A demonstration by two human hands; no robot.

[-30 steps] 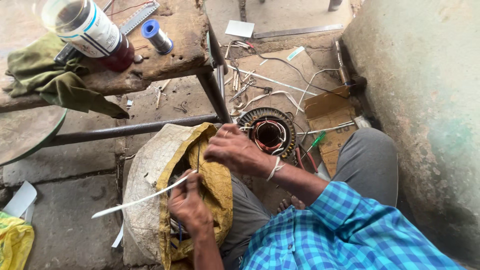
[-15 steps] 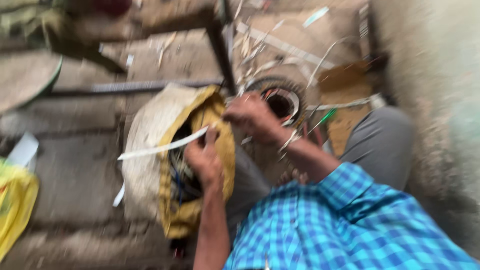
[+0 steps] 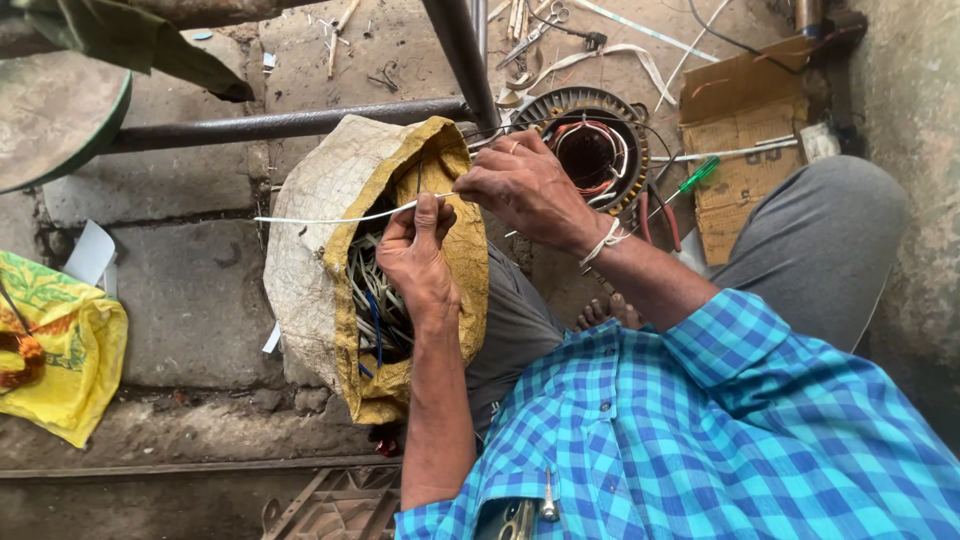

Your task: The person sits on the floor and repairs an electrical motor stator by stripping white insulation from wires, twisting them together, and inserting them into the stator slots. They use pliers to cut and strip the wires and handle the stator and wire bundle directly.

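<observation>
White strip (image 3: 340, 216) now level, both hands pinching.

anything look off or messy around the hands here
Yes: the sack slumps open, tangled wires spilling at its mouth. Loose strips and tools litter the floor. Both hands, left and right, pinch a white strip.

White strip (image 3: 330, 216): thin, smooth, matt, plastic or paper; which cannot be told. Sack (image 3: 310, 250): coarse woven cloth, outside grey and worn, lining mustard yellow, matt. Motor stator (image 3: 597, 145): dull dark metal ring, glossy copper-coloured windings. Frame bar (image 3: 280, 124): painted metal, scuffed. Cardboard (image 3: 745, 150): brown, creased, matt. Floor (image 3: 190, 300): rough stone, dusty.
</observation>
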